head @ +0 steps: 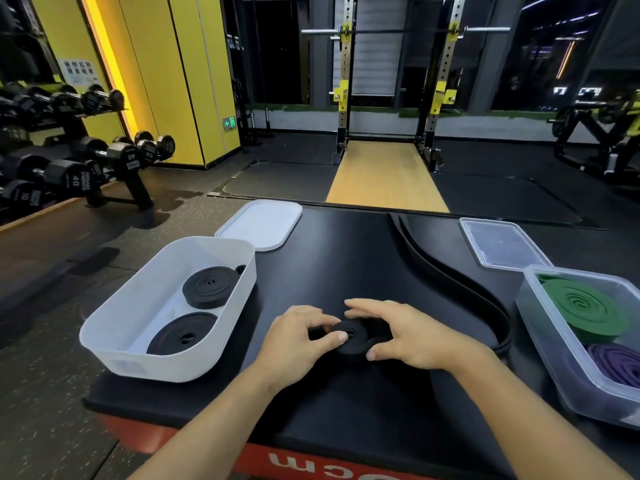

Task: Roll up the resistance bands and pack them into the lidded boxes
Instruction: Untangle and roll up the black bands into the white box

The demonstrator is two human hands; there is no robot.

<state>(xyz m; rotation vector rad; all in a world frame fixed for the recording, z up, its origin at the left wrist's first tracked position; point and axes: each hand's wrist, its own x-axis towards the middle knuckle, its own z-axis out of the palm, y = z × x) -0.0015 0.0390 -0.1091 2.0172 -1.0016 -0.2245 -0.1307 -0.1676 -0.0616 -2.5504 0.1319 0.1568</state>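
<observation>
Beyond the black padded bench top [346,244], a squat rack [343,81] is standing. I am watching both hands at the near middle: the left hand [298,337] and right hand [410,336] are curling their fingers around a partly rolled black band [351,337], its loose tail [446,268] trailing far and right. Left, a white box [114,341] is holding two black rolls [211,287], its lid [259,225] lying just beyond. Right, a clear box [547,341] is holding a green roll [588,310] and a purple roll [616,365].
</observation>
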